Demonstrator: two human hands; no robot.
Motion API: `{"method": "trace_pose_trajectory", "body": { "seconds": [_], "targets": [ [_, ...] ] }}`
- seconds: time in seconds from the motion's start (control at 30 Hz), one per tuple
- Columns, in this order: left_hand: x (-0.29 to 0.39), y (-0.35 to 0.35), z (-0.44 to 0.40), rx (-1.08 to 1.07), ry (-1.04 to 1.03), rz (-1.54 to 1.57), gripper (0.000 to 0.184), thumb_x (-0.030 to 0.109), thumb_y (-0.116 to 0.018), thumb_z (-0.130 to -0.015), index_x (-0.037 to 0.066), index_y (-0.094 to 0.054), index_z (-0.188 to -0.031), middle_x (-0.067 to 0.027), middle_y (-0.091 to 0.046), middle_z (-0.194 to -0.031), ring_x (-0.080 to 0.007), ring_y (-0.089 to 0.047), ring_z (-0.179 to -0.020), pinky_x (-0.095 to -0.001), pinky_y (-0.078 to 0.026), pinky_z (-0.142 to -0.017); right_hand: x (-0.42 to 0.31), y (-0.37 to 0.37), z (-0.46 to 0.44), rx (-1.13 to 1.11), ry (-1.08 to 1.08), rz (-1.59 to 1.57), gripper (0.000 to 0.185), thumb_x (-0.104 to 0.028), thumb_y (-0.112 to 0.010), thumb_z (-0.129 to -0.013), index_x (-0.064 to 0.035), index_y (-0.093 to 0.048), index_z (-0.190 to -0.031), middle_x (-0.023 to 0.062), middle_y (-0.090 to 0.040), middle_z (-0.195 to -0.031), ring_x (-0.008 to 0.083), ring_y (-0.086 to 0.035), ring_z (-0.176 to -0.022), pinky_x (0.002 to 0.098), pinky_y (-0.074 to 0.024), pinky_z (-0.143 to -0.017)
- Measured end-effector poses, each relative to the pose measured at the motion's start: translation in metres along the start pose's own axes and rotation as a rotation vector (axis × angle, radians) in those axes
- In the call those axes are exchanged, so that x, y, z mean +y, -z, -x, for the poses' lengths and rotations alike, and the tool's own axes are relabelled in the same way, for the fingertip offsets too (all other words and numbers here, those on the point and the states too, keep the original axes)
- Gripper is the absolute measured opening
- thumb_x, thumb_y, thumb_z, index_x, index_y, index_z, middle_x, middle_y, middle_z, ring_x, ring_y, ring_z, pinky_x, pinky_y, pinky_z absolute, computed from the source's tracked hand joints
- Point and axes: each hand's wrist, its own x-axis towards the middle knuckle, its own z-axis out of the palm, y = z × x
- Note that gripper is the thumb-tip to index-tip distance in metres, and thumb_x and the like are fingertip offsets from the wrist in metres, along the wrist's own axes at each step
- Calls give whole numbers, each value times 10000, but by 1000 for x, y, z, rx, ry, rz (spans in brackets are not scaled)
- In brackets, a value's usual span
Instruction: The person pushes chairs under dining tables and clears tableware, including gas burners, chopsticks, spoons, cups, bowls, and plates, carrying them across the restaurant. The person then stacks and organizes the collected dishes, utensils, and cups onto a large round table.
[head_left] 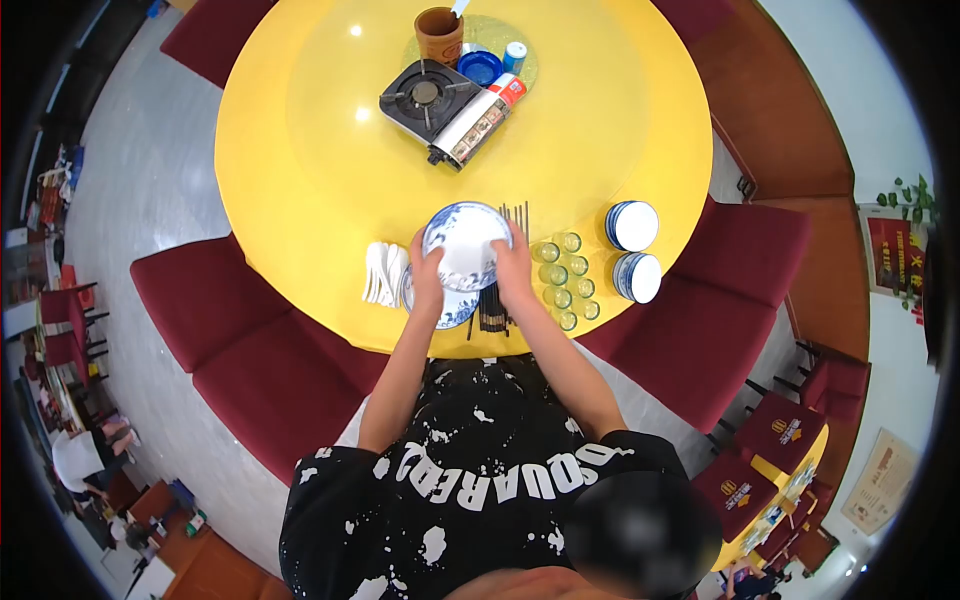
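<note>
A white plate with a blue floral rim (467, 246) is held between my two hands, above the near part of the yellow table. My left hand (427, 272) grips its left edge, and my right hand (513, 262) grips its right edge, thumbs on top. Partly hidden beneath it lies another blue-and-white plate (455, 308). White spoons (383, 273) are grouped just left of my left hand. Dark chopsticks (492, 312) lie under and beside my right hand. Several small glasses (566, 280) stand to the right.
Two stacks of blue-and-white bowls (632, 226) stand at the table's right. Farther back are a portable gas stove (428, 97), a brown pot (439, 36), a blue ashtray (480, 68) and a can (514, 57). Maroon chairs (715, 300) flank the yellow table (330, 200).
</note>
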Motion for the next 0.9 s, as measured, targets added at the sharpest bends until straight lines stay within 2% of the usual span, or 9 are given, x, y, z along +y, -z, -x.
{"method": "trace_pose_trajectory", "body": {
  "seconds": [0.07, 0.23, 0.33, 0.43, 0.53, 0.63, 0.73, 0.8, 0.9],
  "targets": [
    [-4, -24, -34, -43, 35, -86, 581, 133, -528, -873, -34, -393, -1413, -191, -469, -1389, -273, -472, -1261, -344, -340, -1092, -6, 6, -40, 65, -35, 44, 675, -199, -597, -825, 46, -414, -1427, 263, -498, -1400, 334, -499, -1290, 367, -383, -1080],
    [-62, -57, -114, -125, 75, -96, 604, 142, -569, -853, -42, -403, -1404, -212, -451, -1405, -285, -460, -1279, -335, -347, -1080, 24, 19, -126, 152, -66, 102, 669, -222, -603, -815, 66, -440, -1397, 283, -486, -1406, 375, -494, -1293, 385, -389, -1075],
    [-72, -67, -120, -89, -53, -217, 644, 168, -600, -836, -56, -396, -1405, -262, -370, -1479, -357, -368, -1369, -400, -283, -1135, 30, 11, -136, 284, 74, 219, 649, -193, -611, -811, 65, -449, -1385, 270, -535, -1347, 359, -536, -1240, 389, -415, -1047],
    [-71, -69, -120, -30, -131, -719, 697, 212, -624, -827, -76, -373, -1409, -302, -270, -1536, -442, -233, -1434, -502, -179, -1175, 46, 12, -141, 293, 170, 374, 659, -211, -619, -810, 72, -443, -1379, 289, -483, -1397, 379, -469, -1312, 406, -367, -1100],
    [-84, -74, -117, 27, -158, -868, 756, 295, -627, -838, -73, -340, -1432, -307, -200, -1566, -490, -136, -1455, -574, -96, -1177, 41, 7, -129, 335, 230, 491, 676, -219, -622, -808, 85, -427, -1379, 316, -385, -1465, 416, -348, -1394, 428, -279, -1163],
    [-99, -74, -123, 60, -153, -961, 796, 365, -612, -852, -46, -314, -1464, -287, -187, -1580, -458, -133, -1470, -575, -113, -1177, 50, 3, -132, 357, 264, 594, 703, -221, -623, -805, 97, -401, -1392, 333, -302, -1507, 449, -246, -1433, 444, -207, -1196],
    [-85, -78, -119, 64, -80, -1141, 810, 414, -587, -867, -30, -303, -1482, -278, -171, -1588, -435, -128, -1480, -572, -131, -1177, 68, 0, -137, 388, 377, 626, 718, -221, -600, -797, 139, -385, -1381, 381, -294, -1484, 521, -217, -1414, 496, -159, -1202],
    [-88, -73, -119, 17, -120, -1151, 807, 420, -586, -870, -26, -306, -1482, -278, -180, -1586, -425, -142, -1480, -577, -149, -1171, 63, 0, -130, 385, 353, 633, 717, -214, -611, -803, 120, -383, -1395, 361, -299, -1493, 491, -243, -1418, 483, -181, -1200],
    [-89, -63, -119, -33, -167, -1159, 796, 410, -587, -871, -21, -311, -1481, -282, -199, -1578, -432, -181, -1466, -587, -159, -1163, 14, 35, -93, 326, 359, 466, 703, -198, -634, -814, 85, -389, -1409, 323, -309, -1510, 439, -286, -1422, 465, -225, -1189]
  ]
}}
